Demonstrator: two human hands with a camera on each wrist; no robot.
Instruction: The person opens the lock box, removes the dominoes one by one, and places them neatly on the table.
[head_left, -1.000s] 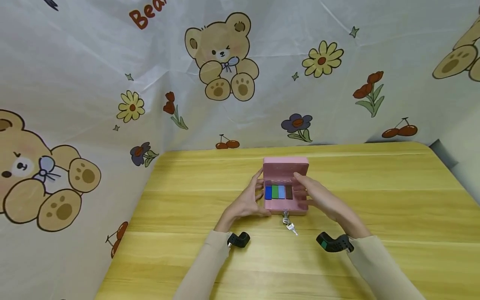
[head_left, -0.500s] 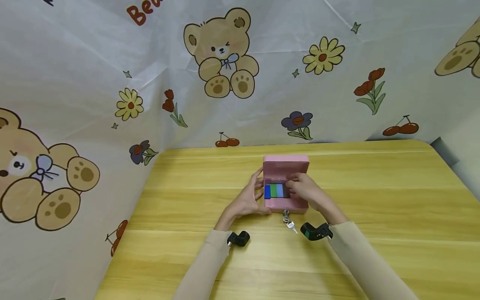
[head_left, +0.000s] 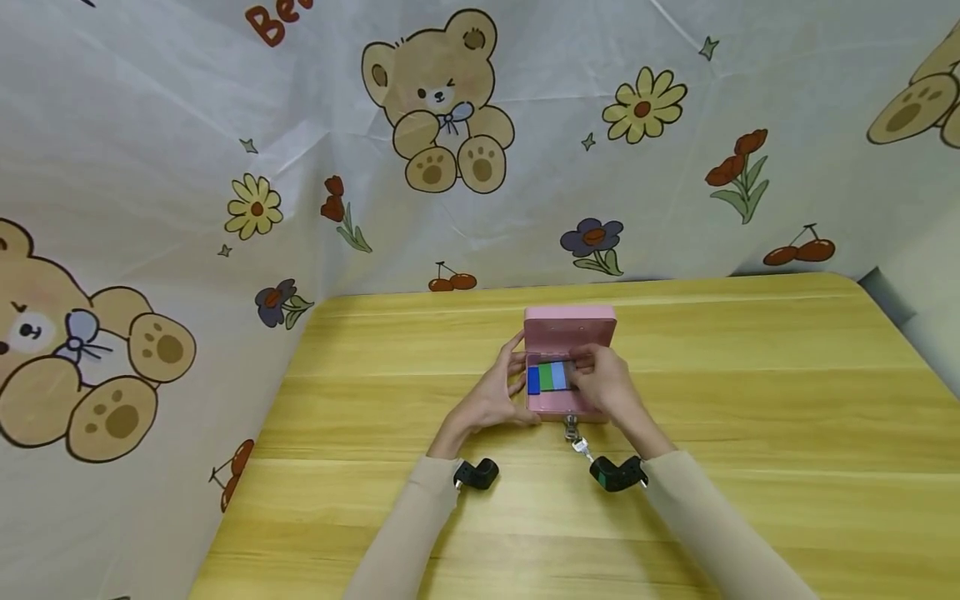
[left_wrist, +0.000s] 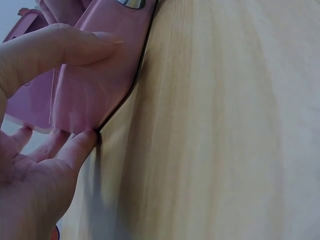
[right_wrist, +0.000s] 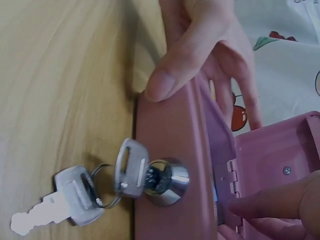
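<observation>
Overhead, the pink box (head_left: 570,358) is sitting mid-table (head_left: 750,400), lid up, bare wood lying all around; the left hand (head_left: 491,400) is gripping its left side while the right hand (head_left: 603,385) is curling into its coloured blocks (head_left: 547,377). Left wrist: thumb and fingers are clasping the wall. Right wrist: a key (right_wrist: 131,169) is sitting in the front lock.

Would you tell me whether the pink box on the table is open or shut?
Open. The pink box has its lid standing upright behind it, and coloured blocks show inside; a key sits in its front lock.
</observation>
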